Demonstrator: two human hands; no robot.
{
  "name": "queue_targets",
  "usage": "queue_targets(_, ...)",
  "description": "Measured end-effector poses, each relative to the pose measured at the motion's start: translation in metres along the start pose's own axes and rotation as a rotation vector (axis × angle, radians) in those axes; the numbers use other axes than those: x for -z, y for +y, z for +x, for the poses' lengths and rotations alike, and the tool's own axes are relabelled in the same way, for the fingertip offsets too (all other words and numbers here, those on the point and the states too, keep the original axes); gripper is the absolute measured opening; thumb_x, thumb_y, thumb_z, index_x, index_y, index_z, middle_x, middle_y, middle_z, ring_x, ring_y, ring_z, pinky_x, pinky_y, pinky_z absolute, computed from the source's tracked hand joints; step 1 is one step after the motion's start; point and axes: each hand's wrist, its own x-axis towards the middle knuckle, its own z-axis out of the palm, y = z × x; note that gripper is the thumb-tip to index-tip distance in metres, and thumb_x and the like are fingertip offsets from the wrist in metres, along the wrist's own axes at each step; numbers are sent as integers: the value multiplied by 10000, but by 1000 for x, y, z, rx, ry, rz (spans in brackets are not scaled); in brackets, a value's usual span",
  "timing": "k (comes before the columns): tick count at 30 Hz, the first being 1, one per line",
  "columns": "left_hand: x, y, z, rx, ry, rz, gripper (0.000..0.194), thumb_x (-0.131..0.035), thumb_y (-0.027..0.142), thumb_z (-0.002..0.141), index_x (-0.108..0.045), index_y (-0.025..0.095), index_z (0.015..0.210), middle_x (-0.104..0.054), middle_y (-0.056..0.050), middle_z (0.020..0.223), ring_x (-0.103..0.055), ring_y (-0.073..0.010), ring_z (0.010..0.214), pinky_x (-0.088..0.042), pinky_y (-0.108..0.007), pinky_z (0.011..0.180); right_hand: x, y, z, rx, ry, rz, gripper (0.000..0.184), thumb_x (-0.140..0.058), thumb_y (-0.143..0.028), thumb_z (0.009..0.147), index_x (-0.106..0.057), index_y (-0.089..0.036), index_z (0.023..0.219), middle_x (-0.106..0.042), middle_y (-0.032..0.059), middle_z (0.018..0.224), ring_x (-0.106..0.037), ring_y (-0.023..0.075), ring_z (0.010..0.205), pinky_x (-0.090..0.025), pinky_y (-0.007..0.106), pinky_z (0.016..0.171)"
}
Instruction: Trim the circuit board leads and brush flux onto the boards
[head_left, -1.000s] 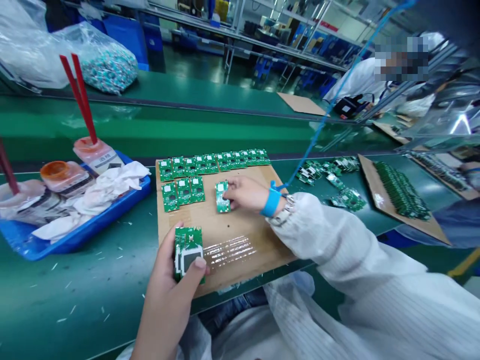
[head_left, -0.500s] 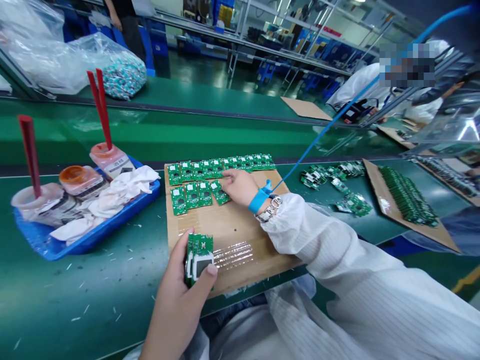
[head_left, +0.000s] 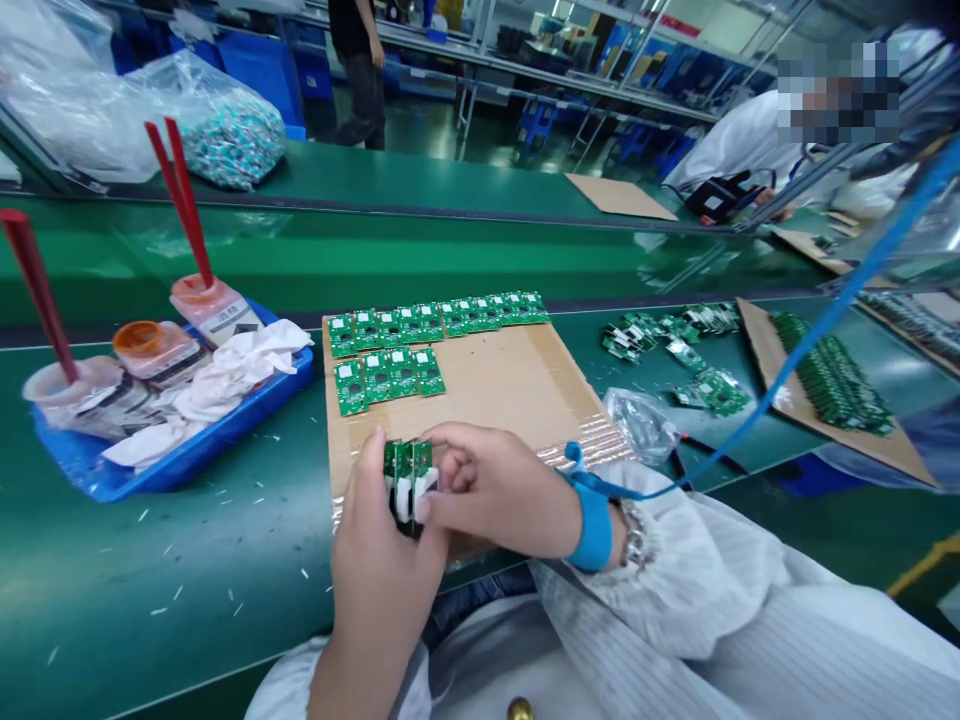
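Observation:
My left hand (head_left: 386,560) is closed around a small stack of green circuit boards (head_left: 405,475) with white and dark parts on them. My right hand (head_left: 495,485), with a blue wrist strap (head_left: 592,520), pinches the right-hand board of that stack between thumb and forefinger. Both hands are over the near part of a cardboard sheet (head_left: 510,385). On its far side circuit boards (head_left: 390,375) lie flat in two rows, a long back row and a shorter front one at the left. My palms hide part of the held boards.
A blue tray (head_left: 277,395) at the left holds bottles, red-handled tools and white cloths (head_left: 217,390). Loose boards (head_left: 712,390) lie to the right, beside another cardboard sheet (head_left: 757,350) bearing packed boards. A blue cord (head_left: 817,330) runs from my wrist strap. A person stands across the bench.
My right hand has come back from the front row to the stack in my left hand, leaving a board lying at that row's right end. The person behind has moved right.

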Motion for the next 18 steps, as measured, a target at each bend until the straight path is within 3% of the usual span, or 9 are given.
queue_targets(3, -6, -3, -2, -153, 12, 42, 702, -573, 340, 775, -309, 139, 1393, -528, -202, 1277, -574, -337, 1091, -528, -426, 779, -4, 3, -1, -16, 1, -1, 362, -725, -331, 625, -537, -187, 899, -494, -72, 600, -476, 85, 538, -371, 205, 490)
queue_targets(6, -6, -6, -5, -213, -62, -57, 727, -564, 414, 816, -259, 154, 1422, -479, -190, 1342, -513, -322, 1185, -498, -426, 875, 4, 4, 1, -34, -94, 113, 253, -674, -313, 669, -504, -181, 801, -499, -61, 605, -484, 83, 549, -380, 202, 498)
queue_targets(9, -5, -6, -10, -98, -125, -233, 628, -510, 433, 861, -290, 244, 1418, -431, -114, 1409, -462, -290, 1242, -472, -406, 923, 16, 4, 1, -71, -273, 254, 139, -584, -266, 726, -490, -169, 761, -526, -41, 638, -504, 77, 560, -425, 199, 517)
queue_targets(11, -6, -4, -11, 56, -141, -388, 598, -498, 468, 863, -316, 290, 1405, -469, -85, 1369, -558, -265, 1110, -510, -389, 841, 25, 5, 6, -110, -316, 279, 61, -534, -206, 749, -501, -162, 776, -542, -33, 654, -528, 77, 566, -451, 197, 523)
queue_targets(14, -10, -2, -11, 271, -112, -585, 638, -517, 515, 839, -307, 320, 1409, -592, -57, 1134, -624, -186, 763, -526, -342, 659, 43, 9, 26, -134, -122, 113, 67, -489, -107, 754, -515, -159, 787, -561, -26, 656, -567, 83, 576, -481, 205, 544)
queue_targets(18, -12, -1, -8, 379, -88, -669, 702, -560, 516, 812, -281, 317, 1425, -611, -29, 953, -605, -163, 685, -503, -308, 602, 69, 17, 68, -124, 162, -147, 93, -511, -63, 717, -532, -153, 715, -531, -36, 551, -535, 92, 505, -468, 224, 537)
